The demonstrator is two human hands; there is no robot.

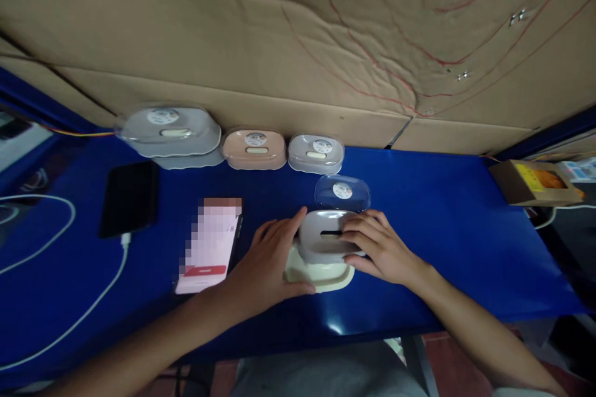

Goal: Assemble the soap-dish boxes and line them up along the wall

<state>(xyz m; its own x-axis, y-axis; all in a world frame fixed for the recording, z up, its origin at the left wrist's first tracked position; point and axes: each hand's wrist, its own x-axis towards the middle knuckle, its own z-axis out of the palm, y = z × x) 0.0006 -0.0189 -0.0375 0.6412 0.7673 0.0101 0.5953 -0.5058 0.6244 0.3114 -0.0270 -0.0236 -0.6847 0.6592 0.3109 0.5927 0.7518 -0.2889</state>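
A grey oval dish [310, 232] with a dark slot in its middle sits partly over a cream dish [333, 281]. My right hand [379, 245] grips the grey dish at its right side, fingers reaching inside and thumb at the near edge. Around the left side of the cream dish is my left hand [274, 260], its thumb at the near rim and its index finger stretched up beside the grey dish. Just behind the grey dish lies a clear lid [356, 194] with a round white label.
Lidded boxes line the cardboard wall: a grey stack [195, 136], a pink box [263, 162] and a pale grey one [300, 163]. On the blue table [442, 198] lie a lit phone [214, 242] and a black phone [130, 195] with a white cable. A brown box [510, 180] stands at right.
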